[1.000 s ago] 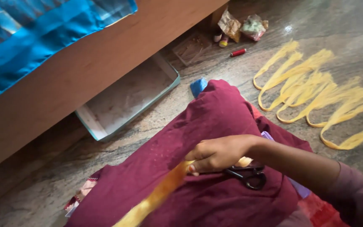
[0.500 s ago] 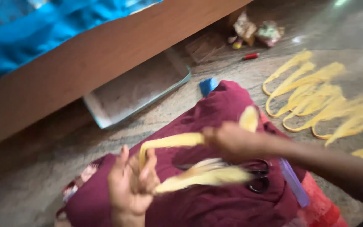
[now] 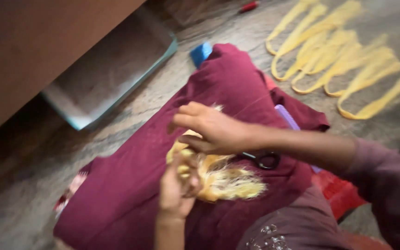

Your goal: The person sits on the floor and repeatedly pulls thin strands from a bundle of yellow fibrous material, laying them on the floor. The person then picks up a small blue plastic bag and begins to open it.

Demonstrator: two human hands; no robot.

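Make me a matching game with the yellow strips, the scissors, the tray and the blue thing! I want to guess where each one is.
Things:
1. yellow strips
2. scissors
3. tray
4. blue thing

Places:
A. partly under the wooden furniture
B. on the maroon cloth, beside the right hand
C. laid out in loops on the bare floor
D. peeking out at the far edge of the maroon cloth

Pairs: 1-C, 2-B, 3-A, 4-D

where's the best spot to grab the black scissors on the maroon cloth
Probably the black scissors by the handle loop, the only part showing. It lies flat on the maroon cloth just below the right hand's wrist, so come from above, on the near side.
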